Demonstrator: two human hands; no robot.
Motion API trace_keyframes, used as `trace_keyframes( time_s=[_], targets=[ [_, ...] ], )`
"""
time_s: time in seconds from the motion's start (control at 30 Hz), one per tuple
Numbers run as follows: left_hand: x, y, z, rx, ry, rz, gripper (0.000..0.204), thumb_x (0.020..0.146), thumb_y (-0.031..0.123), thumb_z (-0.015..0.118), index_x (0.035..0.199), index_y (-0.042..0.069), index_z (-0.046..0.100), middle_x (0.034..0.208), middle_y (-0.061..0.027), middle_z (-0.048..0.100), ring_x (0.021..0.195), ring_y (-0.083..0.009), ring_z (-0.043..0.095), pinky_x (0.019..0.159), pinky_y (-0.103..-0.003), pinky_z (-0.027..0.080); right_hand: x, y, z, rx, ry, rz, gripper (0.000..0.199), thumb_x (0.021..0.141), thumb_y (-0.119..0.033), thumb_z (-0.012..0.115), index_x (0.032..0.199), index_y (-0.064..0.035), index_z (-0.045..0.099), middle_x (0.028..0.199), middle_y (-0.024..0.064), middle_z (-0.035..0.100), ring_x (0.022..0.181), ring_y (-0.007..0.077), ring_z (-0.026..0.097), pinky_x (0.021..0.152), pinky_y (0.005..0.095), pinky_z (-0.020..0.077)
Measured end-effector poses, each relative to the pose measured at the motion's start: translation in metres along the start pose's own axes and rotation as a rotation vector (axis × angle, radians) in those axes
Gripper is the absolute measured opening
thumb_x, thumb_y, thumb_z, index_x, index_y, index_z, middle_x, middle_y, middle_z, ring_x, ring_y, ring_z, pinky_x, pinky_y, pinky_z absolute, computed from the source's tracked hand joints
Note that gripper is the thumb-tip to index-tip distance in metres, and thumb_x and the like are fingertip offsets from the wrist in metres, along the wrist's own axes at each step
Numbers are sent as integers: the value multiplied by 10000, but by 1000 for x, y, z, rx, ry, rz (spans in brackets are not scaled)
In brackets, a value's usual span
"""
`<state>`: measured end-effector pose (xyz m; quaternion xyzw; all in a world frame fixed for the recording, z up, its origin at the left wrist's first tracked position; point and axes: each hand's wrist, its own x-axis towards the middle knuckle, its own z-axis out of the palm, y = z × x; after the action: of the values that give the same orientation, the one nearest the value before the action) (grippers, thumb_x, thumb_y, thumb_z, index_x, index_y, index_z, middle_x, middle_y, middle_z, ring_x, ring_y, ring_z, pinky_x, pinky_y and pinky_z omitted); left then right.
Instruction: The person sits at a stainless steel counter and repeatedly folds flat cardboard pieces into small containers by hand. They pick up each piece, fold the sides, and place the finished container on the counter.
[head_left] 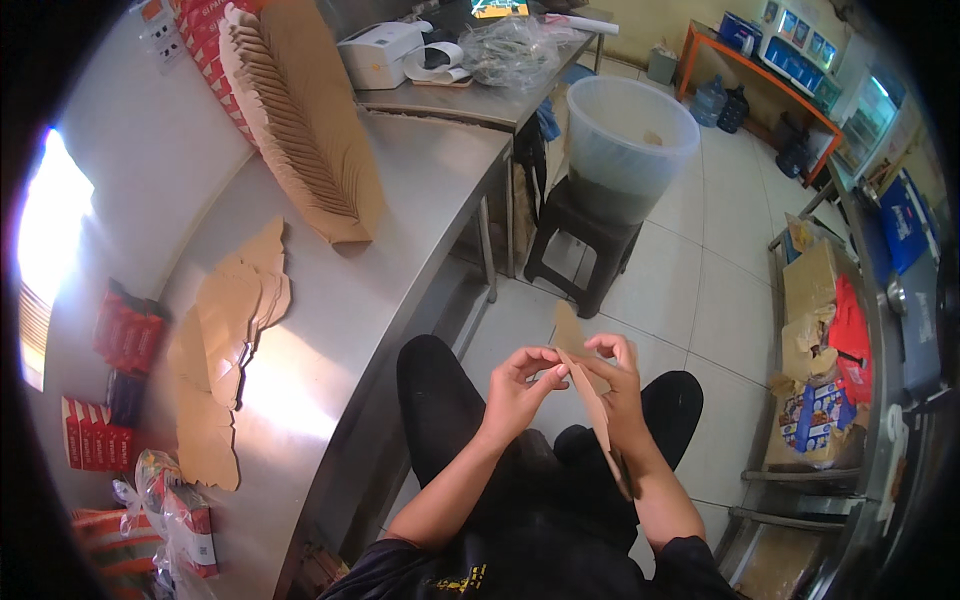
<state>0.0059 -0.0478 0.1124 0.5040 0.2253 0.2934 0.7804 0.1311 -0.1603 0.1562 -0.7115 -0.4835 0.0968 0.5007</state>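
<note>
**Surfaces and stuff, as seen**

Counter (400, 190): brushed steel, smooth, with a hard glare patch. Flat carton blank (585, 385) pinched between left hand (515, 385) and right hand (620, 385): matt brown paperboard, uncoated. Loose blanks (225, 340) and the nested stack (310, 130) on the steel: same dull kraft. Big tub (630, 140): cloudy translucent plastic. Stool (580, 245) beneath: black, matt. Floor (700, 270): pale glazed tile, slight sheen
</note>
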Motion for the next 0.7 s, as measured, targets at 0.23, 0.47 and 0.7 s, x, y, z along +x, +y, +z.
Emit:
trace_keyframes(
  time_s=[0.23, 0.47, 0.7],
  targets=[
    [-6, 0, -11, 208, 27, 16, 351, 959, 172, 791, 1199, -67, 700, 1083, -117, 752, 1011, -176, 714, 825, -317, 614, -19, 31, -1, 793, -289, 506, 326, 1051, -300, 628, 1207, -31, 723, 1137, 66, 717, 1072, 167, 655, 916, 325, 518],
    [-12, 21, -11, 553, 174, -6, 198, 951, 157, 788, 1015, -30, 789, 917, -75, 747, 846, -86, 669, 718, -235, 493, -18, 38, -10, 1084, -544, 328, 956, 881, -679, 724, 1524, -53, 395, 1427, 92, 513, 1344, 203, 509, 1115, 361, 426],
    [2, -4, -30, 250, 490, 185, 232, 961, 136, 786, 1044, -81, 779, 888, -93, 765, 828, -153, 717, 805, -277, 551, -45, 24, 18, 708, -221, 503, 427, 973, -156, 755, 1332, -20, 568, 1113, 23, 644, 1014, 97, 633, 864, 266, 517]
  ],
)
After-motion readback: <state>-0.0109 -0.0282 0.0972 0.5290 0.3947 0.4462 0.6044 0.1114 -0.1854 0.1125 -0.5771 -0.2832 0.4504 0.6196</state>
